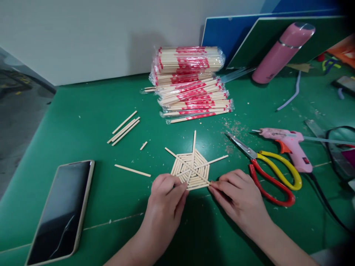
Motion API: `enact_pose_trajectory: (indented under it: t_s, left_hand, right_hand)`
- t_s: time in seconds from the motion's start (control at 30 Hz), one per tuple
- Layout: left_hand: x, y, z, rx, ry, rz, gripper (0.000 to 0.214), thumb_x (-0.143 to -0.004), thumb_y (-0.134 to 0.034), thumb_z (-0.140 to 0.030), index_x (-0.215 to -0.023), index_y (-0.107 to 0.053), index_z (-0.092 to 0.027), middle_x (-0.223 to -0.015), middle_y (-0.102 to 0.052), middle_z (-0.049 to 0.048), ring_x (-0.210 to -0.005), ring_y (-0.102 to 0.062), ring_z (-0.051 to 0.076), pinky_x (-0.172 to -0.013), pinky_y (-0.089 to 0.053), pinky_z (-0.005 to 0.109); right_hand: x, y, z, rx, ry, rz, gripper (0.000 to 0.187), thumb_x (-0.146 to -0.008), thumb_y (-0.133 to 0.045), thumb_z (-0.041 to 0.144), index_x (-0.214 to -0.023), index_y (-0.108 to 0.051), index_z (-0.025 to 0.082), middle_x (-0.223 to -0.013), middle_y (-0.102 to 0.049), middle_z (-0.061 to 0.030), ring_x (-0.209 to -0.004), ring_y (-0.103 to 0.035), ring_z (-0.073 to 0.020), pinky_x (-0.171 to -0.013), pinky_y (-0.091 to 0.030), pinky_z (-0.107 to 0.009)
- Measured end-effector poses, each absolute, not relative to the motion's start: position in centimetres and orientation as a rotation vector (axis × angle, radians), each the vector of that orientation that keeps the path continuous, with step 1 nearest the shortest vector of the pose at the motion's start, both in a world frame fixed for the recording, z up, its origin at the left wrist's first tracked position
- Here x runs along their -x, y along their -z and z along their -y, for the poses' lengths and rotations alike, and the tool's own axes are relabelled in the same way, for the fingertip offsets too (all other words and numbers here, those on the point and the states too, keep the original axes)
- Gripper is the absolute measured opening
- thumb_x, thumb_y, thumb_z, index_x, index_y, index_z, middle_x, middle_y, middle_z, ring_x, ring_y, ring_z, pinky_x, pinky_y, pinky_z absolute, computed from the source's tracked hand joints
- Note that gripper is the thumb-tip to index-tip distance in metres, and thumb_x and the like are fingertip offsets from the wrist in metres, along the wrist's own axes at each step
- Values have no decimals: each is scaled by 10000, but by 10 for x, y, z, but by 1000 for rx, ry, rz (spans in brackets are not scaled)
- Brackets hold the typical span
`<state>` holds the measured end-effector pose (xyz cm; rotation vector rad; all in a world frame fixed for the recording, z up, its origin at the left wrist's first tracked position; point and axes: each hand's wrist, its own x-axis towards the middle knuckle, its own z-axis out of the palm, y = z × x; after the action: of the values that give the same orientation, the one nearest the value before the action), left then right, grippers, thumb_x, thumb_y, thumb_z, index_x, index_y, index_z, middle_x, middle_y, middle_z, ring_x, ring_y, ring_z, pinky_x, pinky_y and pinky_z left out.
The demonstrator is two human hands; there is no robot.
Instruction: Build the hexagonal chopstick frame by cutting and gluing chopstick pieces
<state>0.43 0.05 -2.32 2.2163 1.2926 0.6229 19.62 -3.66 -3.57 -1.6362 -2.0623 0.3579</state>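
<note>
I find the mat [192, 168], a flat hexagon of thin wooden sticks, lying on the table [83, 122] just ahead of both hands, with three longer sticks crossed over it. My left hand [166, 194] has thumb and fingers pinched together on the mat's near left edge. My right hand [235, 194] has its fingertips closed on the near end of one crossing stick [188, 166], at the mat's near right corner.

Handling, in my judgement: very light, stiff along each stick, weak at the joints. It is best held flat by two opposite edges, never by an overhanging end, which could lever loose or snap. Bare wood should give fair grip.

Containers: the packs [191, 81], stacked at the far side, hold chopsticks in clear film. The flask [283, 51] leans capped, and I cannot see what is inside.

Also noted: scissors [271, 173] and glue gun [288, 146] right of the mat, loose sticks [124, 131] and phone [62, 210] to its left
</note>
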Motion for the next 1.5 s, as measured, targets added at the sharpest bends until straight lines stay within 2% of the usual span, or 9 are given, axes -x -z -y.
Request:
enact_pose_trajectory:
  t_s: [0.17, 0.53, 0.67, 0.77, 0.93, 1.1, 1.5]
  left_hand:
    - [-7, 17, -4, -2167, -539, -1308, 200, -776, -473, -134, -637, -612, -170, -658, -523, 26, -678, -441, 152, -577, -399, 278]
    - [-9, 20, -10, -2256, -516, -1231, 206, -772, -467, -135, -608, -589, -157, -630, -541, 31, -659, -450, 155, -583, -410, 288]
    - [-8, 21, -6, -2311, -596, -1257, 151, -766, -481, -144, -691, -611, -147, -671, -559, 48, -697, -477, 168, -610, -425, 301]
    - [-7, 19, 0, -2423, -642, -1265, 160, -765, -486, -148, -870, -605, -133, -760, -590, 64, -747, -491, 178, -688, -428, 341]
    - [-9, 25, 19, -2661, -569, -1303, 187, -791, -490, -171, -945, -594, -198, -849, -612, 35, -859, -491, 193, -867, -306, 433]
    - [-13, 38, 36, -2852, -469, -1154, 345, -811, -487, -241, -1142, -494, -142, -1052, -582, 81, -990, -462, 206, -948, -234, 429]
    - [-19, 41, 37, -2837, -413, -1144, 329, -818, -466, -285, -1103, -524, -132, -1009, -596, 70, -972, -463, 200, -992, -141, 439]
  right_hand:
    - [-196, 36, 36, 1626, -389, 2055, 123, -790, -530, 223, -773, -649, 197, -696, -585, -26, -668, -465, -138, -602, -341, -276]
    - [-198, 38, 36, 1603, -395, 2072, 134, -798, -516, 228, -804, -644, 190, -716, -582, -39, -695, -472, -151, -622, -357, -286]
    - [-199, 40, 38, 1564, -393, 2049, 140, -790, -520, 228, -836, -648, 192, -733, -589, -46, -695, -485, -154, -617, -370, -291]
    - [-200, 40, 38, 1533, -388, 2015, 148, -789, -513, 221, -849, -644, 186, -741, -594, -51, -697, -495, -156, -619, -382, -295]
    - [-199, 42, 38, 1551, -400, 1968, 127, -774, -525, 214, -849, -617, 171, -743, -596, -48, -713, -498, -165, -639, -390, -307]
    - [-198, 40, 38, 1570, -423, 1959, 98, -775, -519, 206, -751, -610, 182, -718, -586, -35, -705, -497, -159, -641, -383, -302]
    - [-200, 39, 36, 1534, -482, 1937, 114, -778, -524, 200, -748, -634, 195, -703, -584, -33, -684, -491, -152, -616, -379, -296]
